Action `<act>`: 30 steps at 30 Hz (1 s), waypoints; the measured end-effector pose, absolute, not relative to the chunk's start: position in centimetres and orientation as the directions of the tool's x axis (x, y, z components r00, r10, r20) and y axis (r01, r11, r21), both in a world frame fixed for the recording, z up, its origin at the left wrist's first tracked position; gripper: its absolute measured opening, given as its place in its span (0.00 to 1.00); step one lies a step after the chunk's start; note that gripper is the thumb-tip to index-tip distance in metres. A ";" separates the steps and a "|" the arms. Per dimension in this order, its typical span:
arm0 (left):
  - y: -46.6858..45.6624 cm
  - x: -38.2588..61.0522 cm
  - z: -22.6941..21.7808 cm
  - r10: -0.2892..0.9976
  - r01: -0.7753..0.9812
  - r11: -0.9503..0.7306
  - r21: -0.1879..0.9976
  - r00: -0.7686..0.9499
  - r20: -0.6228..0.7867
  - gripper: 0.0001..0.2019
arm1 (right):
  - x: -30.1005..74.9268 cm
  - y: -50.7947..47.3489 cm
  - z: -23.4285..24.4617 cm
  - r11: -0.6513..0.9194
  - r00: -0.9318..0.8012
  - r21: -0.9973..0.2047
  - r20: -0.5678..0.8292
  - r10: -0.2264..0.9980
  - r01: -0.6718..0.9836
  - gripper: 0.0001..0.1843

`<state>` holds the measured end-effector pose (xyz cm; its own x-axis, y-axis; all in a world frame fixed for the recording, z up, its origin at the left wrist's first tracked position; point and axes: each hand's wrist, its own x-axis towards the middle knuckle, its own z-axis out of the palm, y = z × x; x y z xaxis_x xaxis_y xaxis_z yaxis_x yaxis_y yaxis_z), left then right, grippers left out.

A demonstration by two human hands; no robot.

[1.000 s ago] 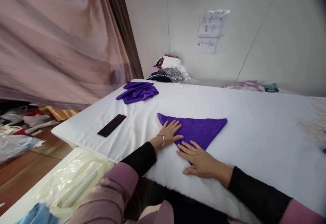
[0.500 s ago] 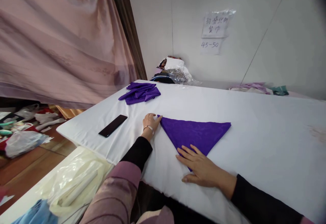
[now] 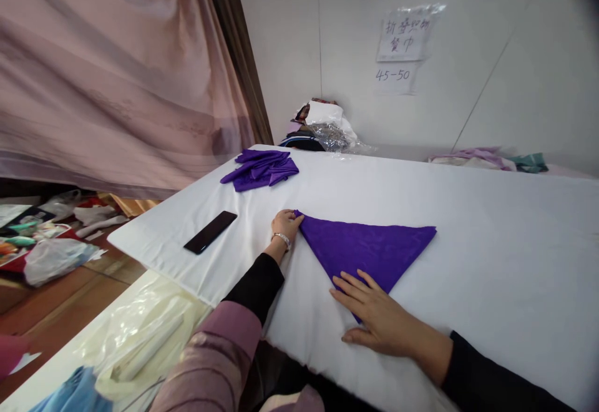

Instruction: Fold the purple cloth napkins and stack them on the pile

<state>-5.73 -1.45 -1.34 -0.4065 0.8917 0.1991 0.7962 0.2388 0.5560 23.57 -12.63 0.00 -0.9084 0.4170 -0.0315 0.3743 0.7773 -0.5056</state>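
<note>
A purple cloth napkin (image 3: 369, 246), folded into a triangle, lies on the white-covered table (image 3: 505, 262) with its long edge away from me and one point towards me. My left hand (image 3: 286, 225), a bracelet at its wrist, pinches the napkin's left corner between thumb and fingers. Flat over the near point rests my right hand (image 3: 374, 315), fingers spread, hiding part of the cloth there. Farther back on the left lies a crumpled heap of purple cloth (image 3: 262, 170).
A black phone (image 3: 210, 232) lies left of my left arm. Nearer, a clear plastic bag (image 3: 145, 337) and blue fabric (image 3: 75, 390) sit on a lower white surface. Piled fabrics (image 3: 322, 126) stand beyond the far edge. A pink curtain (image 3: 116, 75) hangs at left; handwritten paper signs (image 3: 403, 40) are on the wall.
My left hand has closed its thumb and fingers on the napkin's left corner. The right hand stays flat on the near point. The whole view has shifted slightly.
</note>
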 end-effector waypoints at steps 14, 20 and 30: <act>0.0 -6.4 -1.7 0.892 0.830 0.264 0.491 -0.404 0.203 0.08 | 23.4 -12.8 -0.5 0.788 -0.891 -0.463 -0.009 0.454 0.406 0.40; 0.2 -6.5 -1.2 0.877 0.844 0.325 0.426 -0.438 0.198 0.17 | 23.4 -12.7 0.3 0.740 -0.886 -0.525 -0.061 0.459 0.420 0.42; 0.9 -7.1 -1.0 0.903 0.841 0.313 0.441 -0.407 0.136 0.12 | 23.7 -12.8 1.2 0.718 -0.877 -0.571 -0.009 0.480 0.398 0.42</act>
<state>-7.08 0.88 -1.04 -0.4072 0.9032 0.1360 0.8414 0.3130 0.4406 23.72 -12.84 1.19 -0.8773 0.4798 -0.0093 0.3985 0.7175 -0.5713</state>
